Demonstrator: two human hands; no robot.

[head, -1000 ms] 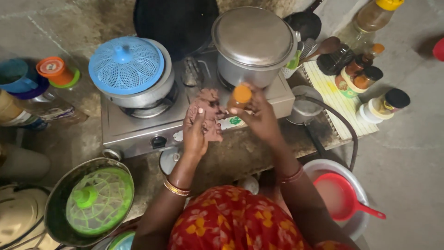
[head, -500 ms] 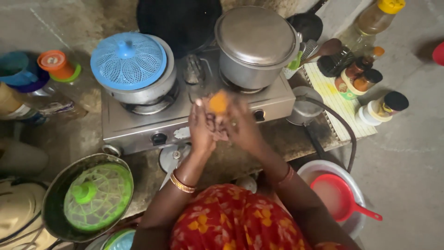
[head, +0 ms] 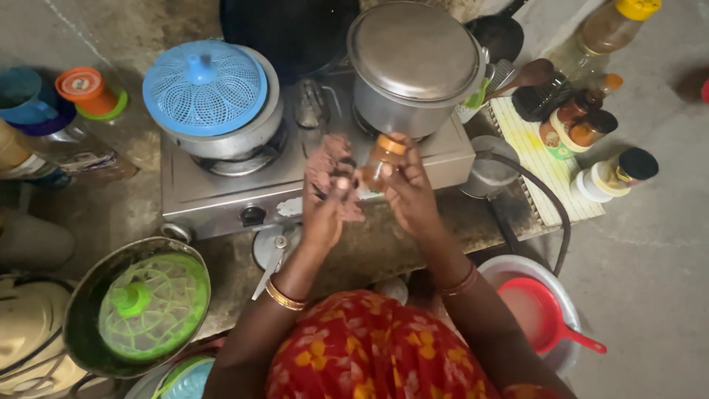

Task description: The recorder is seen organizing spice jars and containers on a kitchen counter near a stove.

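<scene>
Right hand (head: 410, 193) fingers (head: 395, 159) wrapped round a small amber jar (head: 378, 164) with an orange lid, jar tilted, held in the air above the front edge of the stove (head: 221, 203), just in front of the big steel pot (head: 413, 66); left hand (head: 326, 203) fingers curled at the jar's lower side with a brownish rag (head: 329, 159) draped over them, cannot tell if the left actually pinches the jar or only the rag. Risks, my read: jar is tipped and carried mostly by one hand, so a slip off the rag side drops it onto the stove top or down past the counter edge; if the lid is loose, contents spill over the burner zone; rag hangs close to the right burner, bad if that burner is lit (no flame visible); right wrist is close to the pot wall, burn risk if hot. Packages: on the yellow mat (head: 546, 166) right of the stove, a cluster of small round jars (head: 583, 125), brown lids, one with a green-and-orange wrap; white tub with a black lid (head: 620, 171) at the mat's right end; tall bottle with a yellow cap (head: 605, 26) top right. Far left, an orange-lidded cup (head: 87, 90) on a green base, beside a blue mug (head: 22, 96). Label print too small to read
</scene>
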